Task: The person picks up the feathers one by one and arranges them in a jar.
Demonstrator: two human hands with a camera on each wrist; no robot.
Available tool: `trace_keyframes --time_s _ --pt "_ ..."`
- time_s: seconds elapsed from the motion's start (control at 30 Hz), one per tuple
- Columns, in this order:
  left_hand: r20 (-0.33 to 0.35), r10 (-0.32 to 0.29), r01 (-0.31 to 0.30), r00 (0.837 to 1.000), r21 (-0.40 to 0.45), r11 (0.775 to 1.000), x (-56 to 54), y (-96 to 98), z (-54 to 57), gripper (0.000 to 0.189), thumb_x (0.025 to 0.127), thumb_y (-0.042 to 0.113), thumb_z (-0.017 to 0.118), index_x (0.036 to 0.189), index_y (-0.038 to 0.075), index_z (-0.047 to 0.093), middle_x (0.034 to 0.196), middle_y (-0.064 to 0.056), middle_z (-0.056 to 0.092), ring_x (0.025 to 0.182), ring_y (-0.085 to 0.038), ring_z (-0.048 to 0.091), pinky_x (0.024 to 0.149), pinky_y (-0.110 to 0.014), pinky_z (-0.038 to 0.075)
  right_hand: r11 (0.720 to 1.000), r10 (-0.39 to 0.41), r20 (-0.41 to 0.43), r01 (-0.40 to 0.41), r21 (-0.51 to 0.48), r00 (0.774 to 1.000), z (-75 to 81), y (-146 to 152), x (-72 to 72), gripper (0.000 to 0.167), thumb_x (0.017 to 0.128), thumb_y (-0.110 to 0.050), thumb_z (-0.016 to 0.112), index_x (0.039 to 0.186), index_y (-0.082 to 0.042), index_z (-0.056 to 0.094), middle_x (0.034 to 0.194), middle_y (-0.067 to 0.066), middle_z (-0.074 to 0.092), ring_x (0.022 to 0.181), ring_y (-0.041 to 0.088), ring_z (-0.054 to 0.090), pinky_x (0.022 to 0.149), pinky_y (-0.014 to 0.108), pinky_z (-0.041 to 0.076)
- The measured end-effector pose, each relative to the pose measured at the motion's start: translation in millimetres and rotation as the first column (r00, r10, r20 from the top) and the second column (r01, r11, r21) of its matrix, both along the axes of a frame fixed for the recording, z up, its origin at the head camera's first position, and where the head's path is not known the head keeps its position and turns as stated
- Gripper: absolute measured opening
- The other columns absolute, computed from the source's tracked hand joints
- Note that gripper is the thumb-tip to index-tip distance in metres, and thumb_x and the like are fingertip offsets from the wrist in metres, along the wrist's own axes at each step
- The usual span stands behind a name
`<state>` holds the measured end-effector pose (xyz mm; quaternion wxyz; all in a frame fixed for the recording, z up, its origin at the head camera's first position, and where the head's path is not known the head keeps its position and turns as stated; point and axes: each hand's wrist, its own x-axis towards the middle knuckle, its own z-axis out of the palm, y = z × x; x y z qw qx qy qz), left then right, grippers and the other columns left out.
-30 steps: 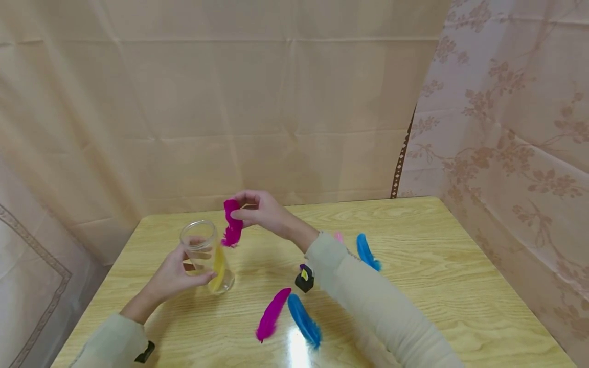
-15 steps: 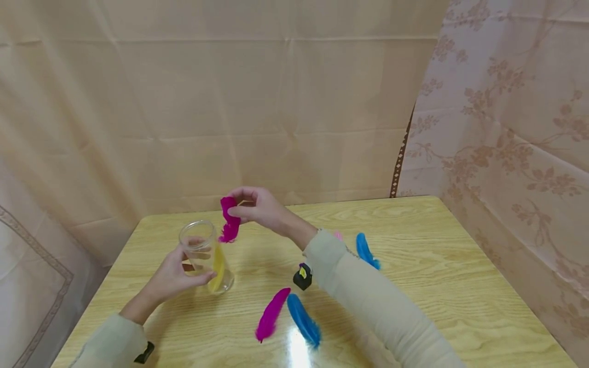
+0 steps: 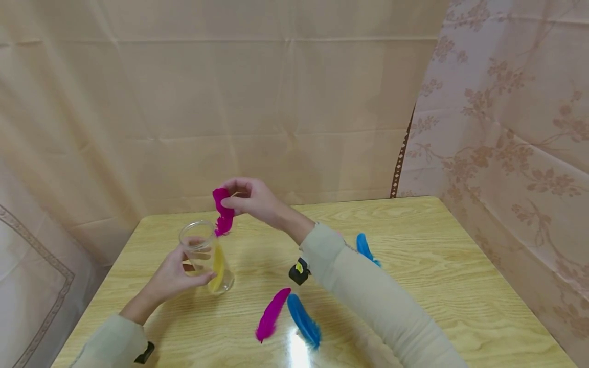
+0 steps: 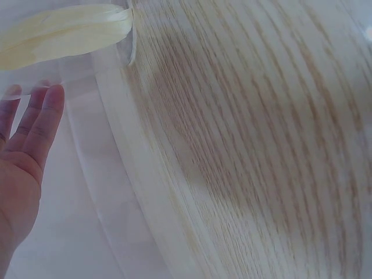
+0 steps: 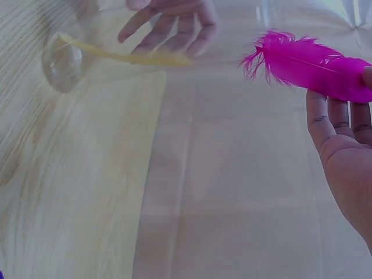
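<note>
My left hand [image 3: 172, 278] grips a clear cup [image 3: 200, 255] that stands slightly tilted at the table's left side. Inside the cup is a yellow feather [image 3: 218, 266], also plain in the left wrist view as a pale yellow feather [image 4: 70, 32]. Up and to the right of the cup's rim, my right hand [image 3: 257, 202] pinches a magenta feather [image 3: 224, 212] between thumb and fingers. Its frayed end hangs down close beside the rim, outside the cup. In the right wrist view the magenta feather [image 5: 314, 67] points its fluffy end toward the cup.
On the wooden table [image 3: 460, 286] lie a second magenta feather [image 3: 273, 314] and a blue feather [image 3: 303, 319] side by side. Another blue feather [image 3: 363, 245] is partly behind the right sleeve [image 3: 377, 296]. A beige curtain [image 3: 276, 102] hangs behind the table.
My right hand has moved left and up with the magenta feather, bringing its lower end nearer the cup's rim. The left hand and the cup have stayed put.
</note>
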<state>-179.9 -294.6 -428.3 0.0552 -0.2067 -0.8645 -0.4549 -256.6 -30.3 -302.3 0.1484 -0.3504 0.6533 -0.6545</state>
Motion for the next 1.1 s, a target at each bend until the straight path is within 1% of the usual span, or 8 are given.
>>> trace_keyframes --time_s 0.17,0.33,0.47,0.63,0.83,0.97,1.1 --pt "0.008 0.006 -0.006 1.000 -0.008 1.000 1.0 -0.2 1.1 0.073 0.078 0.011 0.089 0.136 0.006 0.045 0.125 -0.023 0.064 0.107 -0.036 0.066 0.078 -0.032 0.059 0.999 0.014 -0.022 -0.015 -0.042 1.000 9.7 -2.9 2.8 0.027 0.098 -0.005 0.064 0.123 0.003 0.061 0.110 0.014 0.065 0.093 0.023 0.068 0.086 0.037 0.059" --pt "0.010 0.007 -0.007 1.000 0.000 1.000 1.3 -0.5 0.5 0.074 0.077 0.011 0.089 0.136 0.006 0.044 0.125 -0.022 0.064 0.107 -0.037 0.066 0.078 -0.033 0.059 0.996 0.034 -0.031 -0.037 -0.082 0.999 18.6 -6.7 7.7 0.025 0.098 -0.003 0.064 0.121 0.004 0.061 0.107 0.015 0.065 0.091 0.022 0.067 0.087 0.039 0.059" --pt "0.011 0.006 -0.006 1.000 0.003 1.000 0.7 -1.1 -0.6 0.075 0.077 0.011 0.090 0.136 0.007 0.044 0.125 -0.022 0.064 0.107 -0.038 0.066 0.078 -0.037 0.060 0.995 0.039 -0.036 -0.042 -0.095 0.999 22.2 -10.7 10.8 0.025 0.098 -0.002 0.063 0.121 0.005 0.061 0.107 0.015 0.065 0.090 0.022 0.067 0.087 0.038 0.059" --pt "0.006 0.000 0.000 1.000 0.007 1.000 0.2 -1.7 -1.0 0.075 0.077 0.010 0.090 0.137 0.008 0.044 0.124 -0.021 0.065 0.108 -0.038 0.066 0.078 -0.041 0.060 0.994 0.047 -0.045 -0.051 -0.094 0.998 23.2 -16.3 13.5 0.026 0.097 0.001 0.063 0.122 0.005 0.061 0.108 0.017 0.065 0.090 0.021 0.066 0.086 0.038 0.059" --pt "0.008 0.003 -0.003 1.000 0.000 1.000 -1.0 -2.7 -1.2 0.074 0.078 0.013 0.090 0.137 0.008 0.045 0.124 -0.019 0.065 0.108 -0.037 0.066 0.078 -0.037 0.060 0.994 0.059 -0.074 -0.065 -0.090 0.996 21.3 -25.4 14.3 0.025 0.096 0.004 0.062 0.121 0.008 0.061 0.105 0.019 0.064 0.085 0.016 0.065 0.085 0.036 0.059" --pt "0.011 0.003 -0.003 1.000 0.004 1.000 -1.9 -2.8 -1.7 0.075 0.077 0.013 0.090 0.137 0.007 0.045 0.123 -0.018 0.066 0.108 -0.039 0.065 0.078 -0.036 0.060 0.995 0.064 -0.106 -0.072 -0.076 0.992 18.7 -29.7 14.3 0.023 0.096 0.005 0.062 0.119 0.007 0.062 0.103 0.018 0.064 0.086 0.018 0.066 0.085 0.033 0.059" --pt "0.009 0.011 -0.011 1.000 -0.004 1.000 -2.1 -3.2 -2.0 0.076 0.077 0.013 0.090 0.138 0.008 0.046 0.122 -0.017 0.066 0.108 -0.038 0.064 0.078 -0.038 0.060 0.996 0.071 -0.122 -0.077 -0.048 0.990 17.5 -32.0 15.4 0.023 0.096 0.005 0.062 0.119 0.006 0.063 0.103 0.016 0.064 0.088 0.020 0.067 0.086 0.032 0.058"
